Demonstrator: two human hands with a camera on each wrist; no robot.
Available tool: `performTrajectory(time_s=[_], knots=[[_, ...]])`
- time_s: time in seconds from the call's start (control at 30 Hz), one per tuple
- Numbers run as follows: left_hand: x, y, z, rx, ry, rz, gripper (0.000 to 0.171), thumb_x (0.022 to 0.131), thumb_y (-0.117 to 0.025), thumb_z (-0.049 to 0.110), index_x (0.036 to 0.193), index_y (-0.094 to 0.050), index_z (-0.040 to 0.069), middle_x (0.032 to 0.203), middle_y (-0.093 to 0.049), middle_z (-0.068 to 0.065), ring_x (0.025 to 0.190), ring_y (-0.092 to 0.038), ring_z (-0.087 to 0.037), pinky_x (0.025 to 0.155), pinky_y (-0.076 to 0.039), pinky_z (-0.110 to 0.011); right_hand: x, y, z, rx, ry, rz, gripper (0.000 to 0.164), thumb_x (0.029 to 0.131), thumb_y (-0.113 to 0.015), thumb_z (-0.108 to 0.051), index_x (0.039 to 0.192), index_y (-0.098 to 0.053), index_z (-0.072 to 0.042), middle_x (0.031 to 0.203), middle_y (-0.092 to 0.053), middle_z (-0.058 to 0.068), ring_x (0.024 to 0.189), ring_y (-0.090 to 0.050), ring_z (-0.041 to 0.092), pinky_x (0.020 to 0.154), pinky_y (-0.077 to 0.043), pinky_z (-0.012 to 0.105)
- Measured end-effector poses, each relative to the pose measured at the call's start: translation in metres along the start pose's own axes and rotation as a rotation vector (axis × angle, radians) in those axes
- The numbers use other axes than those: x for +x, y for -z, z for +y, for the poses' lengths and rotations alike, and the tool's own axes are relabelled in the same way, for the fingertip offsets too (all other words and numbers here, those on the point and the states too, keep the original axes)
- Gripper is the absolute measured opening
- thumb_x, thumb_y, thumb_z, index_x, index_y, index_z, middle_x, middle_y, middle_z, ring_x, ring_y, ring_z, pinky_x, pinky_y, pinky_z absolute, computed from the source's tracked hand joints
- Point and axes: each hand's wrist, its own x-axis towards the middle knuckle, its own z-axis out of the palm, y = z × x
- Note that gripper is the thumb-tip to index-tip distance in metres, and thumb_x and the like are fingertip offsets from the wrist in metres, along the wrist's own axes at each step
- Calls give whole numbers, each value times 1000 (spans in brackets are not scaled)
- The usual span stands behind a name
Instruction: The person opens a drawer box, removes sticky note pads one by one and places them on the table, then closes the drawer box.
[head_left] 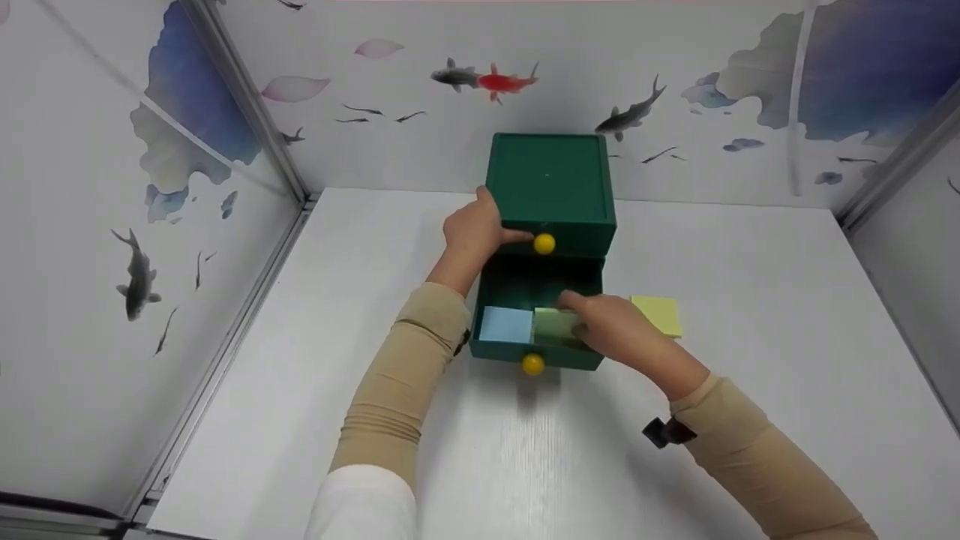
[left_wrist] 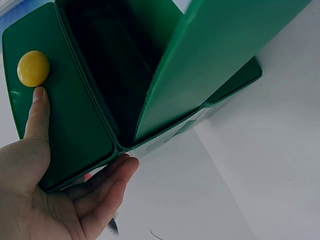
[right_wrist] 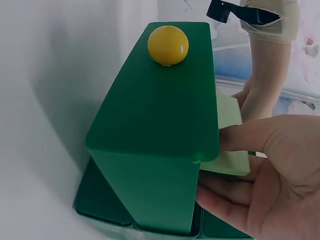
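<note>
A green two-drawer box stands against the back wall, its lower drawer pulled out. My left hand rests at the left front corner of the box. Its straight thumb touches the upper drawer front beside the yellow knob, and the other fingers lie along the box's side. Over the right part of the lower drawer, my right hand pinches a light green sticky-note pad between thumb and fingers. Beside it in the drawer lies a light blue sticky-note pad.
A yellow sticky-note pad lies on the white table to the right of the drawer, partly behind my right hand. The lower drawer's yellow knob sticks out toward me. White panels painted with fish enclose the table's back and sides.
</note>
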Motion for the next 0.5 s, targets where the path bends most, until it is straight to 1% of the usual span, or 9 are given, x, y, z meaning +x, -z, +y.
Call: performTrajectory(time_s=[0.13,0.2,0.27,0.37,0.5], knots=[[1,0,1,13,4,-4,114,69,-73,69,149,-25,4,117,-63,-11,91,-59,-19,81,-51,-34,-10,0,3,73,-6,75,32,91,-64,0,122,-59,-8,108,-68,11,86,-62,27,82,-53,44],[1,-1,2,14,1,-5,116,69,-73,70,150,-24,3,118,-63,-11,92,-60,-19,81,-51,-34,-17,0,5,93,16,132,34,91,-66,1,123,-61,-7,113,-68,12,94,-65,28,85,-53,44],[2,-1,2,8,-5,-5,117,68,-73,70,150,-24,3,117,-64,-11,92,-61,-19,79,-51,-34,-23,0,6,102,55,203,36,89,-67,3,123,-63,-5,115,-68,11,99,-65,27,85,-53,43],[2,-2,1,-4,-11,0,117,67,-74,70,149,-25,3,113,-65,-11,91,-62,-20,76,-51,-34,-32,-1,8,106,116,320,40,86,-70,7,123,-66,-6,110,-69,9,95,-67,25,79,-55,39],[3,-2,0,-9,-8,5,116,67,-75,70,148,-26,3,112,-65,-11,89,-62,-20,75,-51,-34,-41,-2,11,63,195,470,49,81,-72,12,125,-66,-9,92,-65,5,76,-63,19,67,-55,32]])
